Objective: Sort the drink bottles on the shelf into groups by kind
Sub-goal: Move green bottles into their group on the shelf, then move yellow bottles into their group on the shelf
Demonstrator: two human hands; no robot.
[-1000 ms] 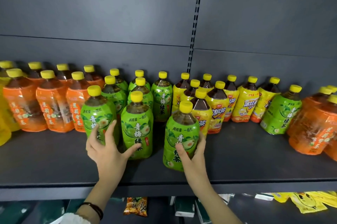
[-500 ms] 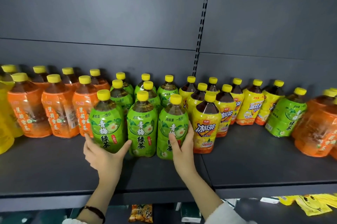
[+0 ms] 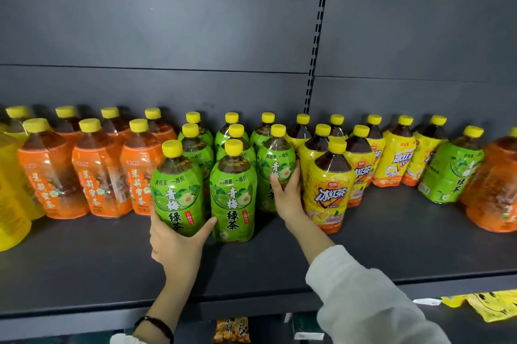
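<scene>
Yellow-capped drink bottles stand on a dark grey shelf. Orange-labelled bottles are grouped at the left, green-labelled ones in the middle, yellow-labelled iced-tea bottles to their right. My left hand cups the base of the front-left green bottle. My right hand lies flat against the side of a green bottle in the second row, squeezed between it and the front yellow bottle. Another green bottle stands between my hands. One green bottle stands apart at the right.
More orange bottles crowd the right edge, and a plain yellow bottle sits at the far left. The shelf's front strip is bare. Below the shelf lie snack packets and yellow bags.
My right hand pushed its green bottle back from the front into the green group's second row. My left hand closed in on the front-left green bottle. The camera moved nearer.
</scene>
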